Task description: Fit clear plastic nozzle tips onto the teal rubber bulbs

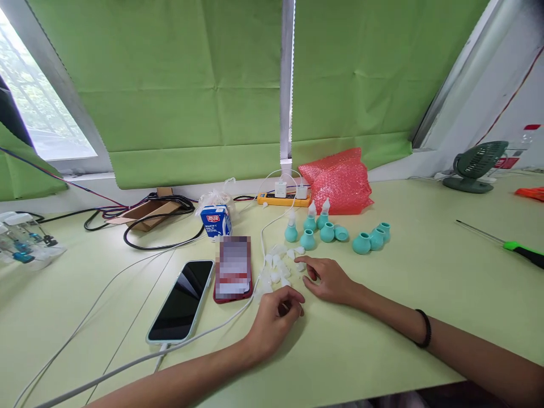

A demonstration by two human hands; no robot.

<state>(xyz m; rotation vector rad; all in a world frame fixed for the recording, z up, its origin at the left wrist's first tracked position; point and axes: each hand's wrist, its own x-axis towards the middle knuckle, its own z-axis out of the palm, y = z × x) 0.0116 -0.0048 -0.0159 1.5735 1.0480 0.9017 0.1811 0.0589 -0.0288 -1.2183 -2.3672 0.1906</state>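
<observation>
My left hand [278, 320] rests on the table with its fingers curled in and the thumb against them. What lies inside, if anything, is hidden. My right hand [329, 279] has its index finger stretched toward a loose pile of small translucent white pieces [275, 265], the thumb held apart below. The index fingertip is at the right edge of that pile. Behind the hands stand several turquoise bulb-shaped pieces [307, 239]; a few carry clear pointed tips [326, 206]. One turquoise piece [341, 233] lies on its side. A tight group of 3 [361, 243] sits farther right.
Left of the pile lie a red-cased phone [233, 269] and a larger phone [181, 303] with a white cable [225, 322]. A milk carton [216, 221], yellow power strip [272, 199] and red bubble-wrap bag [340, 184] stand behind. To the right are a screwdriver [516, 246] and fan [471, 167].
</observation>
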